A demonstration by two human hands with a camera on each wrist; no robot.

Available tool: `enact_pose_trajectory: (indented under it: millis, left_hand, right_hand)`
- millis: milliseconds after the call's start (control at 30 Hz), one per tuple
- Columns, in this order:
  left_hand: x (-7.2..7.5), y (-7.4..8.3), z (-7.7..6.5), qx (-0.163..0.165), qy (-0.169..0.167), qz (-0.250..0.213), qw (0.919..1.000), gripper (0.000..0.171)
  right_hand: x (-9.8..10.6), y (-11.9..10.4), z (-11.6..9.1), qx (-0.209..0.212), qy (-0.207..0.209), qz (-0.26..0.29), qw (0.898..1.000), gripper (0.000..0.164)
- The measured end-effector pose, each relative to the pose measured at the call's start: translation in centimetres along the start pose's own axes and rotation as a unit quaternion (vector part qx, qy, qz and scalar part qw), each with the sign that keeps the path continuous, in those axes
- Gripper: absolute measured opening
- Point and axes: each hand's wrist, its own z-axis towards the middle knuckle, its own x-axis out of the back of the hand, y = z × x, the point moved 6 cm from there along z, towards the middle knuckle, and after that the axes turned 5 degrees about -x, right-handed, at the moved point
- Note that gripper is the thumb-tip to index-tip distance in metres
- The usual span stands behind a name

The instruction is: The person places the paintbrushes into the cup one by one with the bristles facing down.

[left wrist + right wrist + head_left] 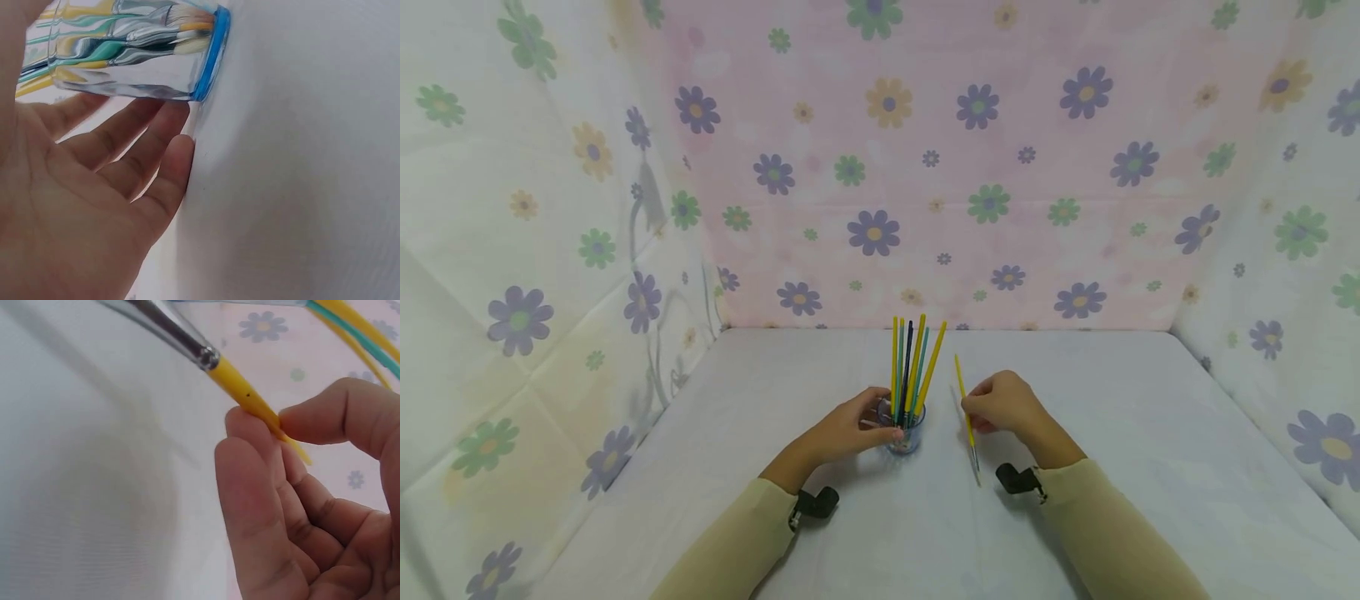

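A small clear glass [904, 442] with a blue base stands on the table, holding several paintbrushes [917, 367] bristles down, their yellow, teal and dark blue handles sticking up. My left hand [853, 427] holds the glass from the left, thumb at the near side and fingers round the far side. In the left wrist view the bristles [190, 45] show through its wall. To the right, my right hand [1003, 406] pinches a yellow paintbrush [234, 384] by its handle between thumb and fingertips. That brush slants with its bristles toward me, over its shadow on the table.
A white cloth covers the table [1150, 467]. Behind it hangs a pink flowered curtain [917, 167], with white flowered sheets at the left [550, 275] and right [1292, 308]. Small black cameras [820, 502] sit on both wrists.
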Motion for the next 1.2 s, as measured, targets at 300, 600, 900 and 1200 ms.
enact_pose_trajectory:
  millis: [300, 600, 900, 1200]
  left_hand:
    - [0.0, -0.3, 0.0, -0.009, -0.013, 0.004, 0.9999, 0.059]
    - [0.3, 0.0, 0.2, -0.019, -0.010, -0.038, 0.9991, 0.059]
    - [0.1, 0.0, 0.1, -0.014, -0.008, -0.031, 0.9994, 0.059]
    - [0.2, -0.2, 0.1, -0.003, -0.007, -0.025, 0.9997, 0.060]
  right_hand:
    - [1.2, -1.5, -1.1, 0.040, 0.018, 0.049, 0.998, 0.019]
    - [2.3, -2.5, -1.7, 0.074, 0.021, 0.096, 0.992, 0.021]
    - [3.3, -3.6, -2.8, 0.129, 0.028, 0.137, 0.982, 0.031]
    - [4.4, -5.6, -5.3, 0.205, 0.072, 0.197, 0.956, 0.030]
